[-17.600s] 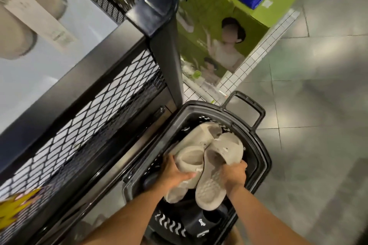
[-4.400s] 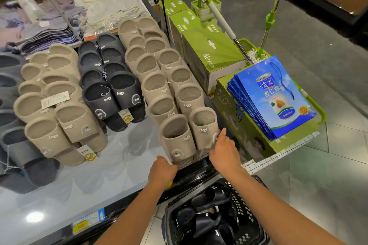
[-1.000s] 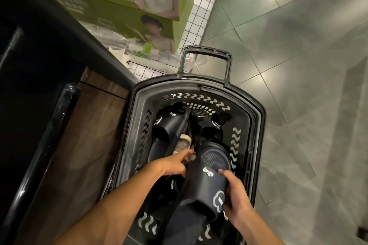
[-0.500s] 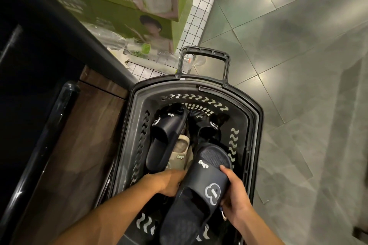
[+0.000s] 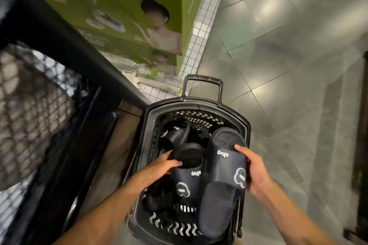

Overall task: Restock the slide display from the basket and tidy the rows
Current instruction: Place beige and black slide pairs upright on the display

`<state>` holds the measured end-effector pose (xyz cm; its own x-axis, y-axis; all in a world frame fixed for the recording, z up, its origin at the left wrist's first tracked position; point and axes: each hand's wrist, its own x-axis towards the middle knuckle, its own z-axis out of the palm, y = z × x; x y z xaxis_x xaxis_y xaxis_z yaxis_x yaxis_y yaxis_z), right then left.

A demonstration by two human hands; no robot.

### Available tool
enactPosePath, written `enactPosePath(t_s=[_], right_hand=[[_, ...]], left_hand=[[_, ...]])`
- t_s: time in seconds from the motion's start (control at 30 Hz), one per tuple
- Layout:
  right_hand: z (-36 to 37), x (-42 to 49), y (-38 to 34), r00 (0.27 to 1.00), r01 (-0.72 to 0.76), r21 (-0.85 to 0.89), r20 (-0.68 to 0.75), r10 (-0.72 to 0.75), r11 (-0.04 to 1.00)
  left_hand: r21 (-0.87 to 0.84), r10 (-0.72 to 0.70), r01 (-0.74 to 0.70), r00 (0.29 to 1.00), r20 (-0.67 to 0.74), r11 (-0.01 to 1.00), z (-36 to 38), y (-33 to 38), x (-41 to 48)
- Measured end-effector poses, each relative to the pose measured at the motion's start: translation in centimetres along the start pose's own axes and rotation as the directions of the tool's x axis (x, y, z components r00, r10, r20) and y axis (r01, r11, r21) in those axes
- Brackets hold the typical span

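Two navy slides point(image 5: 227, 167): left hand point(image 5: 159, 167), right hand point(image 5: 256, 169) each curl round one, over basket point(image 5: 199, 105). I judge pickup; next, shelve them.

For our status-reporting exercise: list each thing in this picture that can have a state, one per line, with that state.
Left hand: grips left slide.
Right hand: grips right slide.
Left slide: held over the basket, strap up.
Right slide: held over the basket, strap up.
Basket: holds more dark slides.
Basket handle: raised.
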<state>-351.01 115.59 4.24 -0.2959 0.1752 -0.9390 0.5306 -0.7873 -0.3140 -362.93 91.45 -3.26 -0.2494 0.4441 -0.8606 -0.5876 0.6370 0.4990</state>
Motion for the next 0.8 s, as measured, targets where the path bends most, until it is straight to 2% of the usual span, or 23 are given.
enactPosePath(t_s=[0.17,0.33,0.4,0.5,0.63,0.8], right_hand=[[1.7,-6.1,-5.3,0.998,0.068,-0.081,0.005,-0.068,0.994],[4.4,-13.9,-11.2,0.985,0.170,-0.201,0.018,-0.170,0.965],[5.5,-17.8,-13.3,0.982,0.189,-0.215,0.035,-0.186,0.958],[6.4,-21.5,-15.2,0.973,0.228,-0.209,0.076,-0.217,0.951],[8.5,-26.9,-17.7,0.965,0.245,-0.216,0.152,-0.215,0.945],[12.1,-31.5,-19.5,0.946,0.279,-0.361,0.264,-0.189,0.890]], left_hand=[[-0.269,0.028,-0.076,0.984,-0.176,0.960,-0.3,5.7,-5.5],[-0.413,0.050,-0.149,0.969,-0.241,0.899,0.8,12.5,-13.3],[-0.400,0.028,-0.149,0.956,-0.292,0.904,1.3,15.5,-17.5],[-0.315,0.074,-0.191,0.934,-0.349,0.930,1.9,18.7,-21.5],[-0.343,0.076,-0.248,0.892,-0.445,0.906,2.2,22.4,-29.0],[-0.384,0.069,-0.329,0.828,-0.556,0.863,1.5,23.3,-36.9]])
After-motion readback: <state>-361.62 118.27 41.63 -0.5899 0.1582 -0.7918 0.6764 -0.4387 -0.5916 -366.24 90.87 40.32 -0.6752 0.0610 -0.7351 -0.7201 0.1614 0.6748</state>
